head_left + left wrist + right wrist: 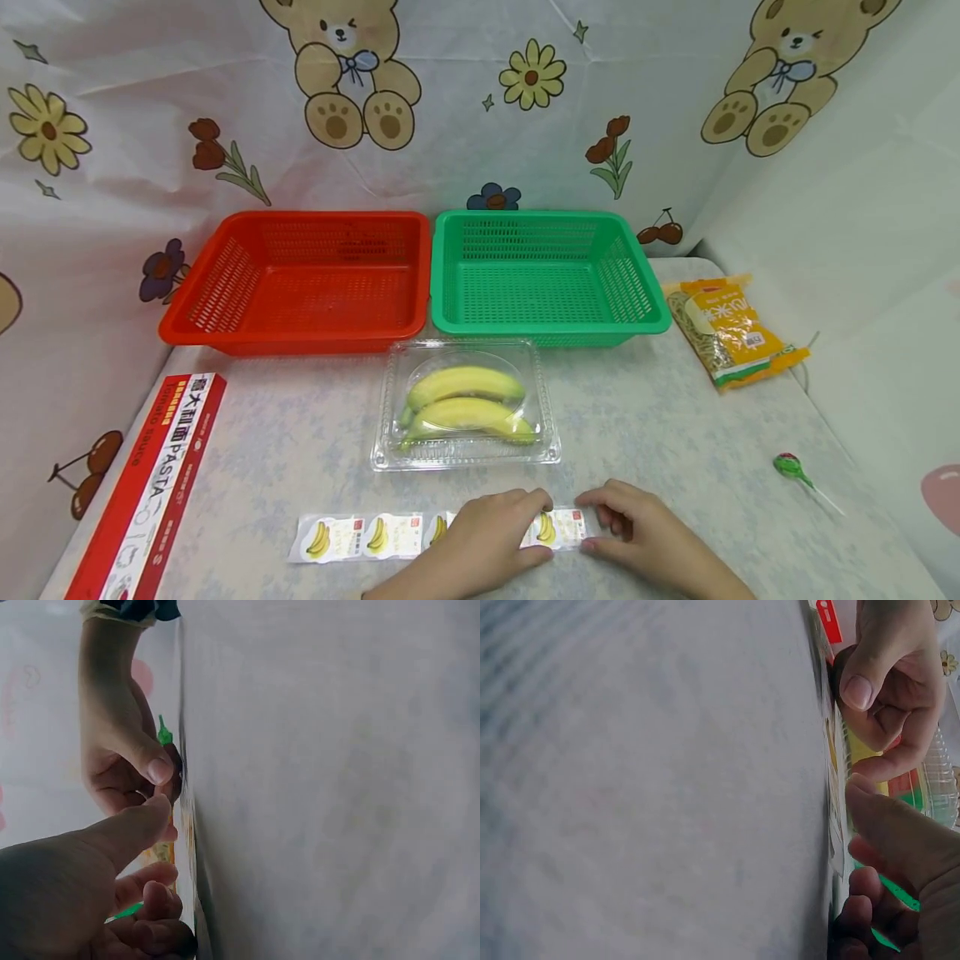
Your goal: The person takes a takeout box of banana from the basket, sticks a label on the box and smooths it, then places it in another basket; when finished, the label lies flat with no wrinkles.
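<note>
Stickers (393, 535) with yellow bananas and tiny red marks sit in a row on one long, white, shiny strip (297, 546), and in the head view it lies flat on the table (622, 417), in front of a clear box (465, 464), with the left hand (487, 533) bent over part of it and the right hand (637, 533) at its right end. In the left wrist view both hands have bent fingers, close together. In the right wrist view the strip looks thin from the side, and I can't tell if either hand pinches it.
</note>
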Demonstrator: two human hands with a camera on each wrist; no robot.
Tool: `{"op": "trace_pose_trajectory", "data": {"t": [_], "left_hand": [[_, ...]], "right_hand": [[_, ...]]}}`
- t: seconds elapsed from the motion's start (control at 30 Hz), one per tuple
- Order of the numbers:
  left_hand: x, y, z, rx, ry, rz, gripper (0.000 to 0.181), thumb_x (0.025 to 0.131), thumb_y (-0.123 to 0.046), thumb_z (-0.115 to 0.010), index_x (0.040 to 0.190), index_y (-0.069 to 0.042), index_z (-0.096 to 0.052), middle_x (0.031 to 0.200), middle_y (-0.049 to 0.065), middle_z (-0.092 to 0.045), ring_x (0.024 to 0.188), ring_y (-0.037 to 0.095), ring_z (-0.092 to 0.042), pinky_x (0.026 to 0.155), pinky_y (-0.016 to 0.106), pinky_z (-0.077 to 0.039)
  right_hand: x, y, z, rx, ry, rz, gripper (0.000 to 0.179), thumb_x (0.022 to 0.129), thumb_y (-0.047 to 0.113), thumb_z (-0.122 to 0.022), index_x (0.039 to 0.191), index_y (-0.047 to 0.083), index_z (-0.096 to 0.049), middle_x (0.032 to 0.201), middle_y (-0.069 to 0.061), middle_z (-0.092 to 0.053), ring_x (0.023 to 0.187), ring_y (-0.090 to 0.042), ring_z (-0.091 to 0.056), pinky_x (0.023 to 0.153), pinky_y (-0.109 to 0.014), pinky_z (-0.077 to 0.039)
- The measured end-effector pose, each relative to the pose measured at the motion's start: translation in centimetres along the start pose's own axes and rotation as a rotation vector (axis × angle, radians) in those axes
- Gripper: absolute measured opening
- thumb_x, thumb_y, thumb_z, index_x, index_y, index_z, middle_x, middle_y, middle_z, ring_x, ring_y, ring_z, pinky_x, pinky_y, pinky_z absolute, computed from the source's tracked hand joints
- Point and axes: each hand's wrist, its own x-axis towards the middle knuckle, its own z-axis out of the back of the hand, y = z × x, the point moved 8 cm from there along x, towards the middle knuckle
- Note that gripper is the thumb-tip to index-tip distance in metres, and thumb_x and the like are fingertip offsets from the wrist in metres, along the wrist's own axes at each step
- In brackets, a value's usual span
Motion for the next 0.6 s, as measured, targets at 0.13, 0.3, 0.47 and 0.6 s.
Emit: {"op": "trace_pose_trajectory", "data": {"t": [0.13, 0.3, 0.47, 0.6], "left_hand": [[0.3, 0.1, -0.6, -0.030, 0.028, 0.012, 0.043, 0.088, -0.042, -0.073, 0.122, -0.019, -0.061, 0.100, -0.008, -0.070, 0.080, -0.005, -0.061, 0.074, 0.014, -0.051], [0.6, 0.3, -0.8, -0.038, 0.023, 0.033, 0.038, 0.088, -0.040, -0.073, 0.117, -0.019, -0.061, 0.092, -0.011, -0.069, 0.075, -0.006, -0.058, 0.070, 0.015, -0.050], [0.9, 0.3, -0.8, -0.039, 0.012, 0.044, 0.037, 0.087, -0.038, -0.075, 0.114, -0.018, -0.060, 0.077, -0.013, -0.062, 0.066, -0.007, -0.052, 0.064, 0.014, -0.047], [1.1, 0.4, -0.9, -0.040, 0.012, 0.052, 0.035, 0.087, -0.038, -0.075, 0.112, -0.019, -0.060, 0.073, -0.014, -0.059, 0.061, -0.007, -0.046, 0.059, 0.013, -0.043]], "right_hand": [[0.0, -0.2, -0.4, -0.009, 0.032, 0.008, 0.030, 0.085, 0.029, -0.078, 0.112, 0.021, -0.068, 0.081, 0.011, -0.053, 0.067, 0.000, -0.047, 0.056, -0.015, -0.044], [0.2, -0.3, -0.7, -0.003, 0.066, -0.018, 0.029, 0.087, 0.030, -0.076, 0.113, 0.021, -0.067, 0.081, 0.012, -0.053, 0.068, 0.004, -0.045, 0.057, -0.014, -0.044], [0.3, -0.5, -0.9, 0.002, 0.103, -0.078, 0.030, 0.089, 0.034, -0.074, 0.114, 0.021, -0.065, 0.082, 0.012, -0.052, 0.067, 0.004, -0.045, 0.057, -0.015, -0.043], [0.5, -0.3, -0.9, -0.014, 0.107, -0.085, 0.026, 0.090, 0.032, -0.073, 0.112, 0.022, -0.065, 0.080, 0.012, -0.051, 0.066, 0.006, -0.043, 0.056, -0.015, -0.043]]}}
